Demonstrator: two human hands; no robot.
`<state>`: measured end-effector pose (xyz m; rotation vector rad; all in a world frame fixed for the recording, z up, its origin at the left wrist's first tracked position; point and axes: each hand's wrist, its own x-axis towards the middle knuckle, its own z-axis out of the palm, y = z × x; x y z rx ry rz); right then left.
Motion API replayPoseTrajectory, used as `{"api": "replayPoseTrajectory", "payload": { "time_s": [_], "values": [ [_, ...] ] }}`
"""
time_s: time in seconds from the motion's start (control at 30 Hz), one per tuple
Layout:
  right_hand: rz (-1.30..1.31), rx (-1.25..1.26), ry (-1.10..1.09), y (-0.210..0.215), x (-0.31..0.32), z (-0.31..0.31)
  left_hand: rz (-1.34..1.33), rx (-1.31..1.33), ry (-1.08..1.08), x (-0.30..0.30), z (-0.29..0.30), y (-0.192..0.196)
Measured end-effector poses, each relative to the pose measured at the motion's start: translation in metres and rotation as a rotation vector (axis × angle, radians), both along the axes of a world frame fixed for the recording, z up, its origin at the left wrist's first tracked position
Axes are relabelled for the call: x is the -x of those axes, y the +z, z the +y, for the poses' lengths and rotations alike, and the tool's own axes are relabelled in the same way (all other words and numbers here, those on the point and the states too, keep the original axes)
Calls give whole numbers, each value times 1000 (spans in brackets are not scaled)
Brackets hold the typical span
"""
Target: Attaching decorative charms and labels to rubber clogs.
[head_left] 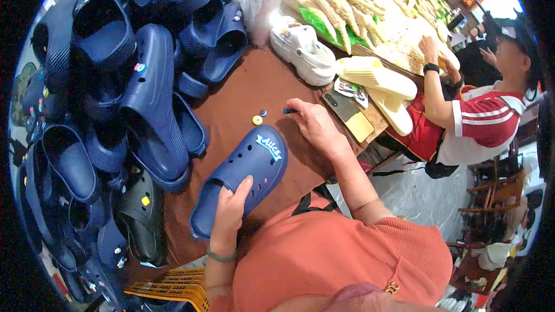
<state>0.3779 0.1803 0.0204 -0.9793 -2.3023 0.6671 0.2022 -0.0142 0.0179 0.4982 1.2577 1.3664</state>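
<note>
Left hand grips navy clog, thumb on upper, fingers apparently inside, likely to steady it toe-outward. Right hand, beyond clog's toe, pinches small dark piece, kind unclear. Yellow button on brown-covered bench just past clog's toe, seemingly for easy reach. Left of clog: heaped navy footwear. Far right of clog: cream slides.

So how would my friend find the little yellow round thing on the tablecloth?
Start at the brown tablecloth. Above it, the left hand holds a blue clog; just past its toe lies the round yellow piece. Its bright colour sets it apart from the smaller dark piece beside it.
</note>
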Motion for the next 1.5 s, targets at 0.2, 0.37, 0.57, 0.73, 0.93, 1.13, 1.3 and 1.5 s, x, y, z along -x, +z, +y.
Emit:
{"api": "replayPoseTrajectory", "payload": {
  "time_s": [0.2,0.37,0.57,0.73,0.93,1.13,1.3,1.5],
  "values": [
    [30,-46,40,-2,3,4,-65,-41,-11,0,0,6],
    [-29,53,-32,0,10,0,-36,-78,-6,1,-2,8],
    [7,-16,46,-4,13,2,-71,-91,-53,4,0,-4],
    [59,-23,64,-2,21,0,-77,-110,-74,5,2,-4],
    [27,16,58,5,26,-5,-85,-94,-76,2,-1,-9],
    [85,-46,69,16,27,-8,7,-151,-95,6,-3,-3],
    [105,-157,97,0,36,-2,24,-36,-70,5,-3,6],
    [133,-285,64,-4,18,-5,-10,44,31,-5,3,9]
  ]
}}
